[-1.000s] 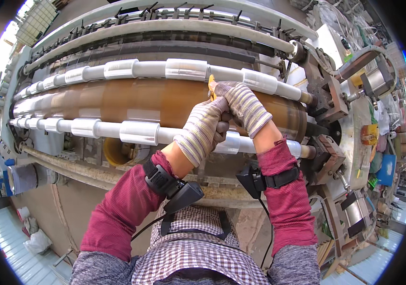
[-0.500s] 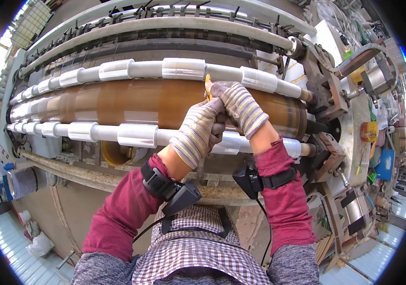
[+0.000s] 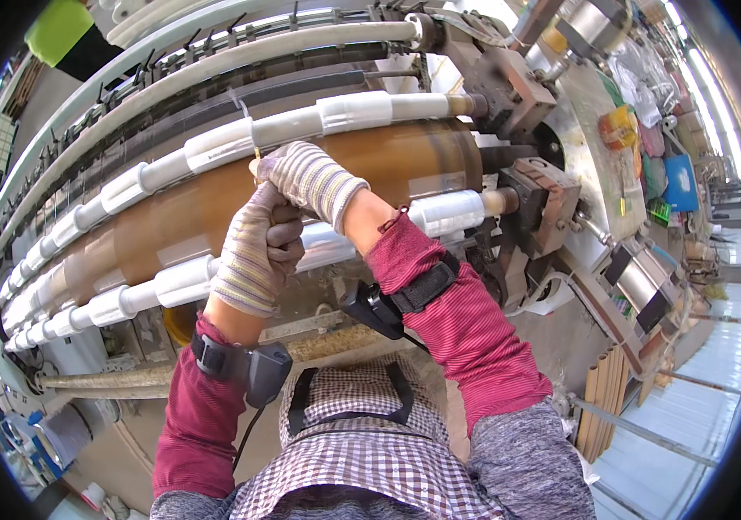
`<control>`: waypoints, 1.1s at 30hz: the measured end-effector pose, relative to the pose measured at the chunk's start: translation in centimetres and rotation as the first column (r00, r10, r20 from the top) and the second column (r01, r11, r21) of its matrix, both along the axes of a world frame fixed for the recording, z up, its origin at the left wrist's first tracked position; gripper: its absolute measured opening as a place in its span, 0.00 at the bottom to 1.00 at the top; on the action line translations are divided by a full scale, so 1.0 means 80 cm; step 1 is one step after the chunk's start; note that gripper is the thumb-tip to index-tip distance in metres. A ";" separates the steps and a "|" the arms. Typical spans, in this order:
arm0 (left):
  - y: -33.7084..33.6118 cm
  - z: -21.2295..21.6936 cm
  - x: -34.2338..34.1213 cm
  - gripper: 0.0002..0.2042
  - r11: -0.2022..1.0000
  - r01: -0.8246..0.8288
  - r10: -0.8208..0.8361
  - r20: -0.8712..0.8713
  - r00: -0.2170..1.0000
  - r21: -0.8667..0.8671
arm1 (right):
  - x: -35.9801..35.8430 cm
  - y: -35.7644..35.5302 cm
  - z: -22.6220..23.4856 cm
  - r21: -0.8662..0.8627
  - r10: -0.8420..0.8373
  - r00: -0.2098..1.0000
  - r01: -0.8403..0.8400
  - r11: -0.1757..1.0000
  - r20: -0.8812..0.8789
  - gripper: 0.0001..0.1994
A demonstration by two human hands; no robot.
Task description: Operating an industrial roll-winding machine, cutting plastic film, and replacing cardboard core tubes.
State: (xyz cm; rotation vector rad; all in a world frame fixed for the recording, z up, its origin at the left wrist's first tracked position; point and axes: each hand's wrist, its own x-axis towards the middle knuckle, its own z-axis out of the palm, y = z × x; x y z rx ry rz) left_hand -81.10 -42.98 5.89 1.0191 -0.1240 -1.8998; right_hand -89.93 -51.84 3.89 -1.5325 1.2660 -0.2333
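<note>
At the far left, a lime-green thing (image 3: 58, 30) has come into view: your view has swung round, so the machine now slants across it, left end nearer to you.

Next along, the white roll (image 3: 217, 149) on the far bar (image 3: 286, 128) is where your hands are. They sit further left in your view than half a second ago, yet they stay at the right edge of that same roll, so the work seems to be at one spot rather than moved on to another roll.

A pale sliver (image 3: 243, 106) now stands up just past that edge; it may be loose film, too thin to be sure.

Your left hand (image 3: 253, 251) is a loose fist, fingers curled closed over the brown drum's (image 3: 388, 158) near side. The yellow tool (image 3: 257, 155) is at the roll's right edge, only its tip showing beside the fingers; less of it shows than before. Your right hand (image 3: 310, 180) bends over the same place, touching the left; you can't tell from here how its fingers grip the tool.

Further right, the rusty end block (image 3: 522, 94) now stands nearer the middle of your view.
</note>
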 end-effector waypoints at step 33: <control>0.158 -0.050 -0.397 0.09 0.992 -0.033 0.039 0.053 0.998 -0.122 | -0.416 0.193 -0.044 0.048 -0.254 0.855 0.261 0.964 0.452 0.18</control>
